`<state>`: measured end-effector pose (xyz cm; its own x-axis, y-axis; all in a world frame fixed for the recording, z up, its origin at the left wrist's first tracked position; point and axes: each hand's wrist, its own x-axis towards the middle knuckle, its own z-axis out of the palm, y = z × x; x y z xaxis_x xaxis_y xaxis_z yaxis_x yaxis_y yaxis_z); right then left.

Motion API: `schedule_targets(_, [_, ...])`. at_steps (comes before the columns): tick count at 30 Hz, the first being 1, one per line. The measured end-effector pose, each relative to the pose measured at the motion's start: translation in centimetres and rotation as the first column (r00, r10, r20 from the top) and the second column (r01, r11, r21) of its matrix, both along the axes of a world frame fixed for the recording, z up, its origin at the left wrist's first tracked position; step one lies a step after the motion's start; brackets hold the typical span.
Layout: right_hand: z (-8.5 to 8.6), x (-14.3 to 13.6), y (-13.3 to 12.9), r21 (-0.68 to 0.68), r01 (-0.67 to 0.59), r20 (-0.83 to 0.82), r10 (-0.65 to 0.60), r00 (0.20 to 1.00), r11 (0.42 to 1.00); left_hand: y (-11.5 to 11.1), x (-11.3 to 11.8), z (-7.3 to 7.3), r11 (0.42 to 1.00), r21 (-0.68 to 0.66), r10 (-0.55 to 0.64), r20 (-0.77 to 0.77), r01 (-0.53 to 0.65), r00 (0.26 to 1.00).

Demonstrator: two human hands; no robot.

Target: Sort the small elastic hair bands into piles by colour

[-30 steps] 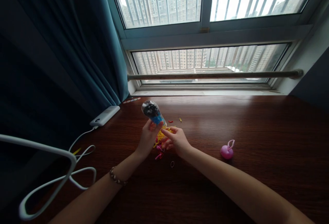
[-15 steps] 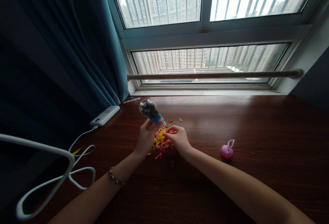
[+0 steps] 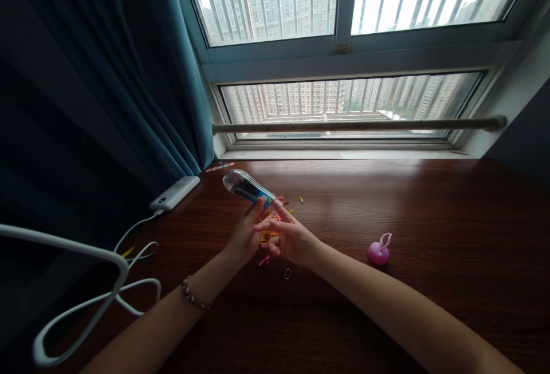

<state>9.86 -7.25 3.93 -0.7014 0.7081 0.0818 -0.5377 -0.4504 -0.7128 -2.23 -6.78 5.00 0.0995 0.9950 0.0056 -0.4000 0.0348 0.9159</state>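
Observation:
A clear bottle [image 3: 246,185] with dark contents and a blue label lies tilted in my left hand [image 3: 248,231], its bulb end up and to the left. My right hand [image 3: 294,235] is at the bottle's narrow end, with its index finger stretched toward the opening and other fingers partly bent. Whether it holds a small piece cannot be made out. Under both hands is a pile of small yellow, pink and red bands [image 3: 270,236], partly hidden by the fingers.
A pink round object with a loop [image 3: 378,252] stands on the brown table [image 3: 451,219] at the right. A white device [image 3: 175,193] with a cable [image 3: 81,242] lies at the left. A small yellow band [image 3: 301,199] and a thin ring [image 3: 287,274] lie apart.
The bottle has tipped closer to level, and its dark contents have shifted toward the neck. My right hand has moved from the pile to the bottle's narrow end, its fingers more spread.

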Motion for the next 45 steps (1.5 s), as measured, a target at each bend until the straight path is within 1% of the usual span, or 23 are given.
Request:
schedule_targets(2, [0.3, 0.1, -0.2, 0.048, -0.063, 0.012, 0.063, 0.998, 0.997, -0.3, 0.1, -0.4, 0.997, -0.028, -0.065, 0.010, 0.065, 0.998])
schedule_targets(5, [0.2, 0.2, -0.2, 0.087, -0.130, -0.004, 0.130, 0.991, 0.988, -0.5, 0.1, -0.7, 0.993, -0.027, -0.114, 0.008, 0.114, 0.993])
schedule_targets(8, [-0.2, 0.2, -0.1, 0.081, -0.142, 0.002, 0.142, 0.990, 0.987, -0.7, 0.2, -0.3, 0.991, -0.036, -0.133, -0.010, 0.132, 0.991])
schedule_targets(11, [-0.2, 0.1, -0.1, 0.067, -0.128, 0.003, 0.129, 0.992, 0.989, -0.9, 0.3, 0.3, 0.996, -0.017, -0.087, -0.058, 0.086, 0.995])
schedule_targets(15, [0.1, -0.1, -0.1, 0.080, -0.114, -0.026, 0.116, 0.993, 0.990, -0.9, 0.4, 0.9, 0.999, 0.023, 0.048, -0.061, -0.047, 0.997])
schedule_targets(17, [0.1, -0.3, 0.0, 0.077, -0.083, -0.049, 0.086, 0.995, 0.994, -0.8, 0.4, 1.1, 0.992, 0.041, 0.123, -0.038, -0.121, 0.992])
schedule_targets(18, [-0.1, -0.3, 0.1, 0.070, -0.056, -0.057, 0.060, 0.997, 0.996, -0.7, 0.4, 1.1, 0.989, 0.046, 0.141, -0.033, -0.140, 0.989])
schedule_targets(22, [-0.9, -0.6, 0.6, 0.010, 0.133, -0.013, -0.133, 0.991, 0.991, -0.1, 0.2, 1.1, 0.986, 0.053, 0.162, -0.043, -0.159, 0.986])
schedule_targets(24, [-1.3, -0.6, 0.7, -0.009, 0.213, 0.039, -0.212, 0.976, 0.977, 0.2, 0.0, 0.9, 0.968, 0.117, 0.230, -0.052, -0.222, 0.972])
schedule_targets(27, [-1.7, -0.7, 0.7, 0.017, 0.240, 0.153, -0.240, 0.959, 0.971, 0.6, -0.5, 0.6, 0.920, 0.252, 0.341, -0.140, -0.300, 0.929])
schedule_targets(29, [-1.9, -0.8, 0.6, 0.066, 0.251, 0.270, -0.259, 0.927, 0.966, 0.8, -0.7, 0.5, 0.894, 0.327, 0.392, -0.241, -0.306, 0.888])
schedule_targets(30, [-2.0, -0.8, 0.5, 0.111, 0.276, 0.335, -0.297, 0.894, 0.955, 0.8, -0.8, 0.4, 0.885, 0.356, 0.410, -0.291, -0.300, 0.864])
schedule_targets(32, [-2.3, -0.9, 0.6, 0.256, 0.344, 0.444, -0.426, 0.788, 0.903, 0.8, -0.9, 0.3, 0.872, 0.395, 0.440, -0.371, -0.290, 0.818])
schedule_targets(34, [-2.6, -1.0, 0.7, 0.428, 0.388, 0.483, -0.570, 0.665, 0.816, 0.8, -1.0, 0.1, 0.865, 0.420, 0.457, -0.431, -0.275, 0.778])
schedule_targets(37, [-3.1, -0.9, 0.9, 0.617, 0.390, 0.455, -0.714, 0.532, 0.683, 0.8, -1.0, -0.1, 0.869, 0.434, 0.445, -0.476, -0.238, 0.759])
schedule_targets(39, [-3.2, -0.8, 1.1, 0.707, 0.381, 0.416, -0.786, 0.458, 0.596, 0.8, -1.0, -0.1, 0.884, 0.423, 0.405, -0.486, -0.197, 0.774])
schedule_targets(41, [-3.2, -0.8, 1.1, 0.770, 0.358, 0.380, -0.830, 0.408, 0.528, 0.8, -1.0, -0.1, 0.899, 0.404, 0.366, -0.489, -0.166, 0.792])
schedule_targets(42, [-3.1, -0.8, 1.1, 0.790, 0.345, 0.365, -0.841, 0.398, 0.507, 0.8, -0.9, -0.1, 0.906, 0.394, 0.351, -0.486, -0.158, 0.801])
schedule_targets(45, [-2.9, -0.8, 1.1, 0.816, 0.318, 0.339, -0.845, 0.415, 0.483, 0.7, -0.9, 0.0, 0.905, 0.394, 0.354, -0.483, -0.163, 0.801])
